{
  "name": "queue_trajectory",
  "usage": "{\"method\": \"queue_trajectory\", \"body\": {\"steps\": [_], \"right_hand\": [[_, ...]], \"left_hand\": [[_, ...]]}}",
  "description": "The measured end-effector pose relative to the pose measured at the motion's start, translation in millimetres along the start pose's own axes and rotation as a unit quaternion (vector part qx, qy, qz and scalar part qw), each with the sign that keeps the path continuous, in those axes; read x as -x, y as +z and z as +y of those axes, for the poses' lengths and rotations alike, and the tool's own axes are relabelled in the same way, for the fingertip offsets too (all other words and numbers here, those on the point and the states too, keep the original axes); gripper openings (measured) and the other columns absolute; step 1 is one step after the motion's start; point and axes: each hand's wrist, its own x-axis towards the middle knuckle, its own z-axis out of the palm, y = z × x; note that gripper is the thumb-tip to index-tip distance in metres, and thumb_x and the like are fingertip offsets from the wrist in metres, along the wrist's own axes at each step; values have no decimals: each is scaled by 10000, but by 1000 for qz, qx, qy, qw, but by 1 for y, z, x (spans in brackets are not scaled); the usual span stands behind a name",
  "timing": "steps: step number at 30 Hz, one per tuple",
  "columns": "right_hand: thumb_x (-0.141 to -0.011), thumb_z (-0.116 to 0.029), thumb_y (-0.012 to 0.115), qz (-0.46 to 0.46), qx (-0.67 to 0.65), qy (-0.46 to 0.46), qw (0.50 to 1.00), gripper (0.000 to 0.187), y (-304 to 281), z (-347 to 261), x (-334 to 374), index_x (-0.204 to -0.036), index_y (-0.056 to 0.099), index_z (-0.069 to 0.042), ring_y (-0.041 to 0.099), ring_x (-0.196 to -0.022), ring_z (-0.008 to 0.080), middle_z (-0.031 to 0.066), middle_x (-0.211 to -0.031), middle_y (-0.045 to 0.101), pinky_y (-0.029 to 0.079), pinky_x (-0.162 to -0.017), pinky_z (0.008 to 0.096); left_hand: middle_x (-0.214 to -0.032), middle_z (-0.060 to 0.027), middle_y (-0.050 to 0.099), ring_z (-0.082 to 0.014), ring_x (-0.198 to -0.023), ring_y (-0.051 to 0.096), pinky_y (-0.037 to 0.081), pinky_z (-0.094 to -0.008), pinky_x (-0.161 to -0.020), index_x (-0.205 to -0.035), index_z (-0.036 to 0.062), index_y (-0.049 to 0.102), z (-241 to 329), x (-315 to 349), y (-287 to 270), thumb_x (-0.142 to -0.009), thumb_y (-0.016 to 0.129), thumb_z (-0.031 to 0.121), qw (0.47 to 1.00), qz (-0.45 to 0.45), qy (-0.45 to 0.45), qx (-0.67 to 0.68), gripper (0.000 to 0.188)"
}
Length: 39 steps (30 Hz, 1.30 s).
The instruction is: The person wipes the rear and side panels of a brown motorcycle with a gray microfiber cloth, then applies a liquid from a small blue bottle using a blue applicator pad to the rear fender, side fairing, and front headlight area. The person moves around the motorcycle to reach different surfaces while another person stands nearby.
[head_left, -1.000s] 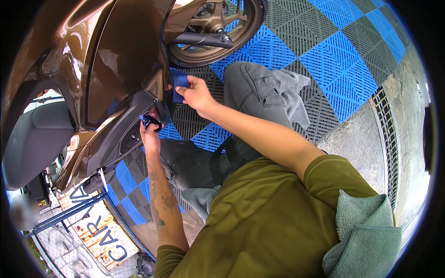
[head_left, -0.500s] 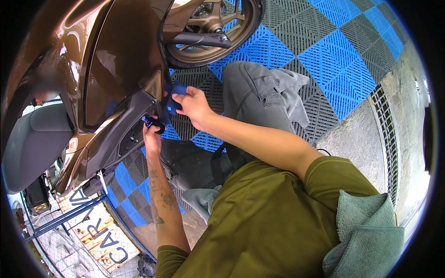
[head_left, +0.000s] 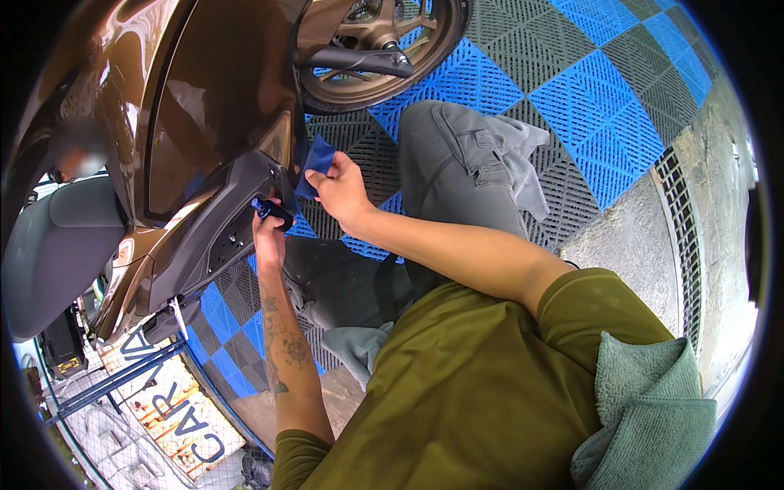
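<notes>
My left hand point(head_left: 269, 238) is closed around a small dark bottle point(head_left: 277, 214) with a blue top, tilted beside the scooter's lower black side panel point(head_left: 231, 218). In my right hand point(head_left: 343, 193), a small dark blue cloth point(head_left: 316, 161) is pinched between thumb and fingers. That cloth hangs close to the lower front edge of the brown scooter point(head_left: 216, 106), and I cannot tell whether it touches the bodywork. Part of my left hand's fingers are hidden behind the bottle.
The scooter's front wheel point(head_left: 384, 94) stands at the top, on blue and black floor tiles point(head_left: 600, 122). A dark seat point(head_left: 61, 261) is at left. Grey-green towels lie over my shoulder point(head_left: 645, 408) and by my lap point(head_left: 359, 349). A drain grate point(head_left: 682, 245) runs along the right.
My left hand has tipped and raised the bottle slightly. More of the blue cloth shows above my right fingers, and the whole view has shifted a little.
</notes>
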Motion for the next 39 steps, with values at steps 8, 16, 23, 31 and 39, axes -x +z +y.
{"method": "queue_trajectory", "body": {"steps": [8, 16, 23, 31, 39], "right_hand": [[-848, -37, 702, 52, 84, 69, 993, 230, 1, 106, -40, -1050, 598, -3, 645, -855, 206, 110, -936, 683, 498, -783, 349], [-892, -59, 662, 26, 2, 197, 980, 203, 3, 155, -52, -1081, 593, -79, 651, -889, 200, 78, -988, 671, 552, -685, 351], [-935, -107, 625, 58, -124, 281, 950, 153, 8, 179, -58, -1087, 612, -117, 611, -815, 169, 33, -996, 659, 545, -648, 330], [-918, -44, 629, 29, -138, 30, 990, 126, -6, 130, -87, -1026, 692, -28, 575, -762, 96, -10, -869, 672, 459, -694, 279], [-908, 4, 627, 37, 54, -12, 998, 137, -17, 169, -152, -1023, 701, -5, 602, -759, 106, 15, -891, 695, 473, -699, 271]], "left_hand": [[-1466, -135, 455, -245, -1077, 551, 525, -403, -808, -1108, -6, 583, 8, 2, 5, -713, 545, 48, 1000, -10, -18, -5, 401], [-1393, -127, 484, -246, -1027, 556, 519, -408, -808, -1106, -15, 584, 6, 1, 6, -726, 541, 44, 1000, 1, -24, 15, 387], [-1329, -116, 533, -248, -1011, 570, 509, -420, -820, -1107, -4, 579, 3, 1, 7, -730, 547, 48, 999, 6, -23, 36, 382], [-1336, -109, 540, -239, -969, 589, 546, -428, -781, -1089, -10, 582, 2, 2, 10, -734, 551, 52, 999, 16, -22, 41, 362], [-1385, -86, 518, -226, -952, 587, 556, -434, -775, -1097, -10, 577, 6, 3, 12, -730, 561, 67, 998, 41, -44, 35, 376]]}}
